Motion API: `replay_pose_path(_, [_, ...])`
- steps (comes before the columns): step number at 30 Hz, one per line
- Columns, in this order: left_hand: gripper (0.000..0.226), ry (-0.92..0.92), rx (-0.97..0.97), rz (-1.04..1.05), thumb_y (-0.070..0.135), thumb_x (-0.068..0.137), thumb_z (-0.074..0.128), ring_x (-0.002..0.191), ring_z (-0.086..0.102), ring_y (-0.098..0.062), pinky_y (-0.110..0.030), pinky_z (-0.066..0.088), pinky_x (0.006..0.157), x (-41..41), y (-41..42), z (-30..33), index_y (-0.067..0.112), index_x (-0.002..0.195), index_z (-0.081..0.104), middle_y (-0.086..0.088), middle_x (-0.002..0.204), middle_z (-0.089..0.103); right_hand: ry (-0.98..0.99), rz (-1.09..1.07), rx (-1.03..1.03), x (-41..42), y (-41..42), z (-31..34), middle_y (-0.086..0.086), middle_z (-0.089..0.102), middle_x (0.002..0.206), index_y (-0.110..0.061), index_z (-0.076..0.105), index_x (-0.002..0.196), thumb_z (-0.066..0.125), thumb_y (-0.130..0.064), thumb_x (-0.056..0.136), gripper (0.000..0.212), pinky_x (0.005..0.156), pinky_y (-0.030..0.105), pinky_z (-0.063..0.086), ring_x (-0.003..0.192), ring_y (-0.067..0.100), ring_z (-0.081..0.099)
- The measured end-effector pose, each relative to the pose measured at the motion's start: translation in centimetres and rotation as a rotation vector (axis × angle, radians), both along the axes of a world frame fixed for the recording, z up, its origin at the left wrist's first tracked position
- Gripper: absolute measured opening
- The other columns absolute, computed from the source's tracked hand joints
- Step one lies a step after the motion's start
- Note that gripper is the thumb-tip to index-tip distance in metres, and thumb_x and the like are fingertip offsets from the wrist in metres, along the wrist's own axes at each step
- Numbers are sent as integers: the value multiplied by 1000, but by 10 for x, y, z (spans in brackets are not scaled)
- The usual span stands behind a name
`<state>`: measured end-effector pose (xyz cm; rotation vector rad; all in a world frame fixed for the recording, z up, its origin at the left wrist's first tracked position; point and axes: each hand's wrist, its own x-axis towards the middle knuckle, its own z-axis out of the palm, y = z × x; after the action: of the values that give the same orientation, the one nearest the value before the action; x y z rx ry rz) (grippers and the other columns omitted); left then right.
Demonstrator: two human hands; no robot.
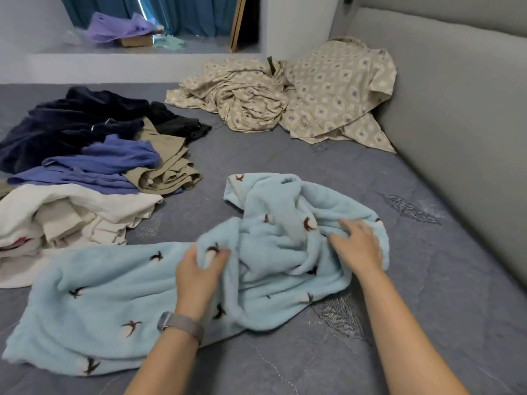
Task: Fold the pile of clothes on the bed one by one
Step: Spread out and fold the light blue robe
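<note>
I see both forearms coming in from the bottom edge and reaching forward over the grey bed cover (427,280). My left hand (199,273) is on the light blue fleece garment (114,295) with small dark bird figures, which lies crumpled in front of me near the middle of the bed, one long part spread to the left and the bunched part to the right. The fingers of this hand are curled around a fold of the fleece and they grip it, the thumb on the near side; the wrist is a little bent and carries a grey watch (182,323). My right hand (358,246) lies more to the right on the bunched part of the same garment, palm down, the fingers spread and rather straight, pressing on the cloth; I cannot see that it grips anything. The two hands are apart, with a raised twist of fleece between them. To the left waits the pile of clothes (85,166): dark navy, black, violet-blue, khaki and white pieces, one over the other, the white one touching the blue garment's edge. Farther back, against the grey padded headboard (456,109), is a beige patterned sheet (285,101), rumpled. Behind the bed a white ledge (142,59) holds a purple cloth (119,29) before teal curtains (185,12).
</note>
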<state>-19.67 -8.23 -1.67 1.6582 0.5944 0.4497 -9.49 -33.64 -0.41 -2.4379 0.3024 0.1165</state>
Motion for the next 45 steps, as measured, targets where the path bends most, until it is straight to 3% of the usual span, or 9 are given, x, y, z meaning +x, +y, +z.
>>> replay_pose_path(4, [16, -223, -245, 406, 17, 88, 67, 76, 60, -1, -17, 51, 69, 3, 13, 13, 27, 84, 56, 10, 86, 62, 16, -102, 86, 0, -10, -13, 13, 14, 151, -37, 32, 141, 78, -52, 68, 87, 110, 48, 25, 139, 34, 16])
replay_pose_path(12, [67, 49, 1035, -149, 16, 66, 78, 130, 39, -42, -56, 32, 109, -16, -25, 3, -2, 122, 46, -20, 127, 50, -255, -5, 75, 2, 13, -32, 22, 64, 108, -2, 47, 117, 60, -27, 92, 38, 69, 32, 36, 98, 39, 60])
replay_pose_path(19, [91, -104, 1366, -709, 44, 63, 74, 133, 42, -28, -49, 28, 111, -33, -104, -21, 7, 139, 39, -12, 146, 39, -374, -358, 602, -18, -5, -24, 8, 63, 104, -12, 56, 108, 50, -24, 97, 18, 81, 29, 42, 96, 18, 57])
replay_pose_path(23, [95, 282, 1345, -649, 32, 49, 86, 120, 57, -32, -63, 35, 97, -22, -90, -48, 33, 134, 44, -19, 127, 59, -727, -540, 592, -54, -31, -1, -9, 54, 76, -16, 43, 96, 49, -15, 97, 6, 62, 23, 38, 66, 3, 51])
replay_pose_path(26, [91, 400, 1364, -642, 5, 43, 82, 115, 61, -30, -67, 36, 95, -16, -80, -52, 42, 120, 52, -17, 118, 65, -215, -476, 292, -65, -60, -23, 10, 62, 94, -12, 50, 98, 51, -14, 92, 7, 68, 32, 35, 85, 28, 54])
replay_pose_path(30, [60, 518, 1346, -812, 42, 71, 53, 138, 37, -27, -63, 4, 112, -25, -91, -27, 45, 131, 47, -17, 146, 41, 157, -83, -224, -58, -85, -28, 6, 54, 115, -27, 61, 98, 54, -25, 84, 16, 92, 39, 44, 112, 33, 47])
replay_pose_path(37, [48, -192, 1235, -548, 39, 76, 54, 101, 59, -24, -39, 54, 74, 11, -115, 6, 21, 120, 59, -4, 116, 61, -233, 335, -266, -11, -51, -39, 12, 43, 142, -10, 48, 135, 51, -20, 86, 50, 109, 42, 30, 125, 33, 39])
replay_pose_path(41, [80, 37, 1396, -615, 42, 77, 65, 121, 50, -37, -57, 44, 91, 74, -131, 1, 43, 142, 19, -20, 139, 44, -407, 230, -89, 7, -35, -46, 13, 41, 144, -12, 41, 139, 59, -27, 88, 56, 108, 43, 34, 130, 31, 37])
replay_pose_path(45, [57, 43, 1472, -898, 29, 97, 19, 85, 51, -26, -36, 42, 66, 107, -135, -1, 60, 142, 5, -8, 101, 39, -286, 143, -155, 8, -26, -51, 9, 64, 111, -13, 60, 110, 64, -27, 84, 29, 86, 37, 43, 109, 31, 54])
